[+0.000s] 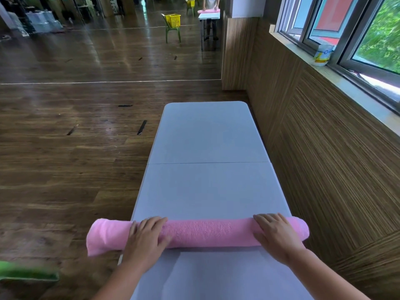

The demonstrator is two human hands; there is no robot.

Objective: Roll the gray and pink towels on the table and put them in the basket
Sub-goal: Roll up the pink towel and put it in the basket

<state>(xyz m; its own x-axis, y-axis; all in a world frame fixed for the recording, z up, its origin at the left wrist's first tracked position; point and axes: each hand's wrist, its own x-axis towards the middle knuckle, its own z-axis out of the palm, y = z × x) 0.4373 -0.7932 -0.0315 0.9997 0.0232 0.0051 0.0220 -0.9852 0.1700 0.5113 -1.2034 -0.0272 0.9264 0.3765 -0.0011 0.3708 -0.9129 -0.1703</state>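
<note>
Pressing left hand and right hand flat, fingers straight, well apart, onto rolled pink terry towel across pale grey folding table.

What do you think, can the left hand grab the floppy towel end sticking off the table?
Probably yes. The left hand rests on the pink towel right beside that floppy end, with nothing between them.
</note>
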